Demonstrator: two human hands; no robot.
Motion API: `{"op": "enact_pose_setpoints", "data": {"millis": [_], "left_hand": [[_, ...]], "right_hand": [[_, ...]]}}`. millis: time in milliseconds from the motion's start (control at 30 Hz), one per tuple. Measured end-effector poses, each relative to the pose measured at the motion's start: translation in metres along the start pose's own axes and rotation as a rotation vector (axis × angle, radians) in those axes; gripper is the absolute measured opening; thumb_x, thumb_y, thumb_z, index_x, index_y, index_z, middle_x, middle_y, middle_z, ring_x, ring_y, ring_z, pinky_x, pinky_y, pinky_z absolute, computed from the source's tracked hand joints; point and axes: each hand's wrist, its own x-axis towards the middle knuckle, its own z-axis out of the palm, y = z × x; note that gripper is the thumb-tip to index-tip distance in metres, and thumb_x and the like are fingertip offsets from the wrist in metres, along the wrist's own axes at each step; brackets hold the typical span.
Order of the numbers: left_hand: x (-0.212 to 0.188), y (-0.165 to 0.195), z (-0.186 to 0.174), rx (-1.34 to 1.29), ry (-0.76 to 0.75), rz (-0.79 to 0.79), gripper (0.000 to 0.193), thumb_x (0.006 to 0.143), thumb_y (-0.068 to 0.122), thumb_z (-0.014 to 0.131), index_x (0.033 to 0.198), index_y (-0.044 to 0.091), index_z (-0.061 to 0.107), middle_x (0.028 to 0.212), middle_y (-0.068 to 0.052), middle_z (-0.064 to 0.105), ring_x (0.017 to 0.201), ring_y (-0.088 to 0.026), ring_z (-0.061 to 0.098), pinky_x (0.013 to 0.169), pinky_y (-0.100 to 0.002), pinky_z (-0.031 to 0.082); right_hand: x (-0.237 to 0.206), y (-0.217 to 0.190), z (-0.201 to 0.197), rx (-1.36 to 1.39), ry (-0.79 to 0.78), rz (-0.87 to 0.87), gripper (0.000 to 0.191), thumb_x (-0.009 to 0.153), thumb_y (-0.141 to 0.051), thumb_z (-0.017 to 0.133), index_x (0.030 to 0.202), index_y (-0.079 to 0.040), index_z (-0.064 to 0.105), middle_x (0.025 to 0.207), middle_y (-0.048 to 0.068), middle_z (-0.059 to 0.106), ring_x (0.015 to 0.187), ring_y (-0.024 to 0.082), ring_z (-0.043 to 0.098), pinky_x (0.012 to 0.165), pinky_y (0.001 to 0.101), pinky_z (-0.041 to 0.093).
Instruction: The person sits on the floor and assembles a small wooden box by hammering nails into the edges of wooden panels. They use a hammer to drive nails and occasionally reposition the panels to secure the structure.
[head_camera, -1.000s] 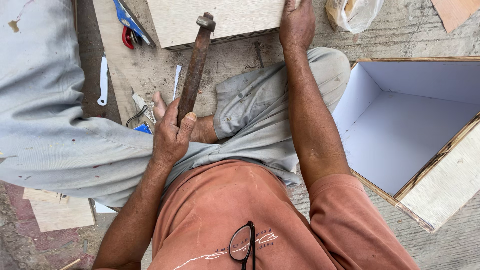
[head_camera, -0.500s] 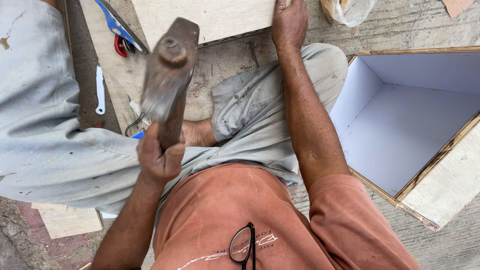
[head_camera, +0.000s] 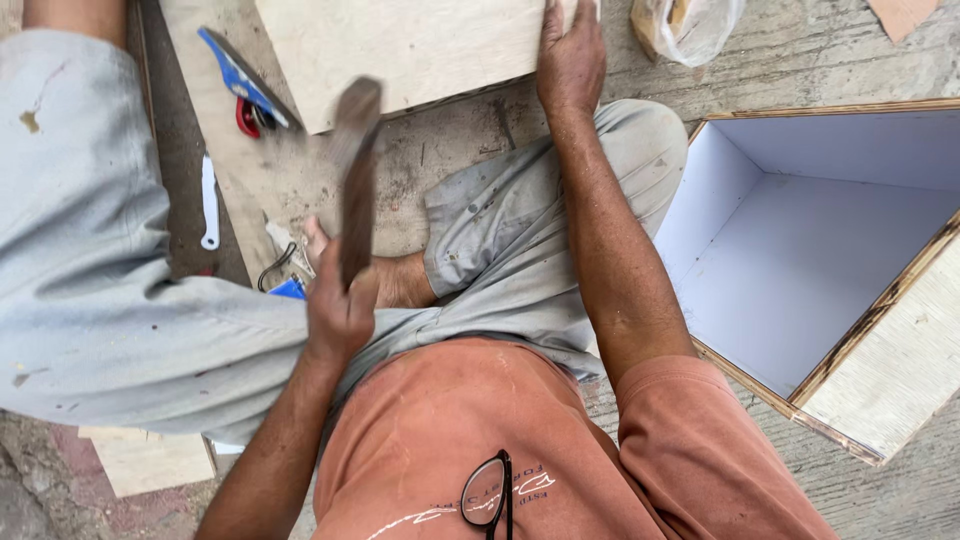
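So, only the one head view looking straight down, and we see the left hand (head_camera: 340, 310) wrapped tight around the handle of a dark, rusty-looking metal hammer (head_camera: 355, 190). Its head is blurred, up over the gritty concrete floor (head_camera: 450, 170) just short of the pale plywood board (head_camera: 410, 50). The fist sits low on the handle, which we'd guess gives more swing.

Over on the other side the right hand (head_camera: 572, 60) lies flat and spread on the near edge of that board, fingers open, gripping nothing, just pressing down. We reckon that's to keep the panel from skidding or bouncing.

The person sits on the floor in grey trousers (head_camera: 120, 290) with one bare foot tucked in under the hammer arm, so the work stays close between the knees.

Other stuff around:
- a blue-handled tool (head_camera: 240, 85) on the floor left of the board
- an open wooden box with a white-lined inside (head_camera: 800, 260) well off to the right
- a clear plastic bag (head_camera: 690, 25) up top
- black-framed glasses (head_camera: 490, 495) hooked on the orange shirt
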Motion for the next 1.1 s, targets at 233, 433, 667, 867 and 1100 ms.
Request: {"op": "enact_pose_setpoints", "data": {"millis": [233,433,667,867,1100], "left_hand": [[-0.007,0.007,-0.019,-0.311,0.052,0.013,0.028,0.108,0.024,0.054,0.122,0.000,0.052,0.078,-0.005,0.057,0.062,-0.013,0.054,0.058,-0.029,0.049],[0.014,-0.003,0.002,-0.181,-0.007,-0.132,0.036,0.107,0.025,0.055,0.129,-0.003,0.055,0.083,-0.006,0.055,0.065,-0.014,0.053,0.057,-0.027,0.047],[-0.021,-0.003,-0.030,-0.418,0.120,0.153,0.029,0.110,0.033,0.055,0.119,0.005,0.056,0.080,-0.007,0.059,0.065,-0.019,0.055,0.058,-0.029,0.047],[0.007,-0.034,0.002,0.388,-0.076,0.115,0.030,0.105,0.033,0.057,0.116,0.006,0.059,0.095,-0.022,0.064,0.097,-0.047,0.060,0.084,-0.050,0.050],[-0.025,-0.019,-0.015,-0.404,0.082,0.046,0.037,0.105,0.043,0.058,0.116,0.007,0.058,0.075,-0.002,0.063,0.074,-0.011,0.066,0.137,-0.054,0.022]], "right_hand": [[0.002,-0.001,-0.001,0.011,-0.068,0.054,0.073,0.107,-0.062,0.029,0.148,-0.003,0.041,0.110,0.016,0.069,0.107,0.030,0.071,0.091,0.0512,0.060],[0.002,0.000,0.001,-0.046,0.003,0.008,0.074,0.109,-0.064,0.030,0.145,-0.001,0.043,0.118,0.018,0.068,0.111,0.033,0.069,0.092,0.0539,0.058],[0.000,-0.003,-0.001,0.015,-0.049,0.054,0.073,0.105,-0.064,0.028,0.142,-0.004,0.049,0.116,0.016,0.069,0.112,0.032,0.070,0.095,0.0527,0.059],[0.002,-0.003,-0.001,-0.034,0.015,-0.006,0.073,0.108,-0.063,0.030,0.142,0.000,0.045,0.119,0.020,0.066,0.111,0.034,0.067,0.091,0.0537,0.057],[0.000,-0.007,-0.002,0.014,0.022,0.002,0.066,0.107,-0.060,0.034,0.137,-0.003,0.050,0.111,0.018,0.068,0.103,0.033,0.069,0.084,0.0525,0.059]]}}
